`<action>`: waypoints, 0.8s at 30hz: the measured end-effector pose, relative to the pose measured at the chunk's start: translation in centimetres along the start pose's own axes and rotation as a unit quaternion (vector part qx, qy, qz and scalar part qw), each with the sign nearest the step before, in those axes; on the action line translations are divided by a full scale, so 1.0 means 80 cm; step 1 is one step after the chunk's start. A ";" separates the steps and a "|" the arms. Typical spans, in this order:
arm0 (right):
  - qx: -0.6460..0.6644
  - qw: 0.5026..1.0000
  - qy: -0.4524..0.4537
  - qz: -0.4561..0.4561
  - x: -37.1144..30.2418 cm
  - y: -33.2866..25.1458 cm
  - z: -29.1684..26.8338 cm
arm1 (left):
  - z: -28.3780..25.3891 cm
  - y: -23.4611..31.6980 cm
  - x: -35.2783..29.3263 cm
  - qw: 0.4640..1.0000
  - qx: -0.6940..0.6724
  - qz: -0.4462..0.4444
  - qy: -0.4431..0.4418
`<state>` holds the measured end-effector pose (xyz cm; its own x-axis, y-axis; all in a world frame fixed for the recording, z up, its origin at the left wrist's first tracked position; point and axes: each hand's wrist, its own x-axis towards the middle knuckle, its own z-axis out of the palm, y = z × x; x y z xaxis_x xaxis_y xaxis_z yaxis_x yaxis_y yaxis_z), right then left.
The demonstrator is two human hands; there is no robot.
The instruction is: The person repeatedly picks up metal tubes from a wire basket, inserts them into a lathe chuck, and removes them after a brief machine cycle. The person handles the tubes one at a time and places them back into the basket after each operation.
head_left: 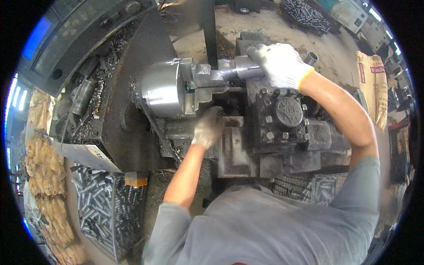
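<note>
My right hand (282,66), in a white glove with grimy fingertips, is bent over the far side of a lathe's tool post (289,111). Its fingers curl down beside a shiny metal cylinder (247,66) that points at the chuck; what they grip is hidden under the palm. An open-ended metal tube (311,58) shows just past that wrist. My left hand (209,129), in a dirty glove, is blurred by motion below the jaws of the silver chuck (162,88), over the machine bed. Its fingers cannot be made out.
A mesh bin of metal tubes (93,201) stands at lower left, beside stacked brown sacks (44,163). Metal chips cover the headstock ledge (104,84). Another basket of tubes (320,190) is at lower right. Further parts lie in a pile (305,15) at the back.
</note>
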<state>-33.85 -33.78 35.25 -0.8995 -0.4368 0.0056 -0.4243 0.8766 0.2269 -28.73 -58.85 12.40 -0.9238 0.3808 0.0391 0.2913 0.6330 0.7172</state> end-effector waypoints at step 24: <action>0.251 0.935 -0.245 -0.056 0.117 0.026 0.183 | -0.102 -0.241 -0.410 0.660 -0.518 -0.299 0.453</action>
<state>-44.67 -33.13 21.55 -0.7341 -0.4945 -0.4654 -0.4038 0.8689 -0.2864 -6.08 -89.03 2.93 -0.7023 -0.5862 -0.4039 -0.0860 -0.4934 0.8655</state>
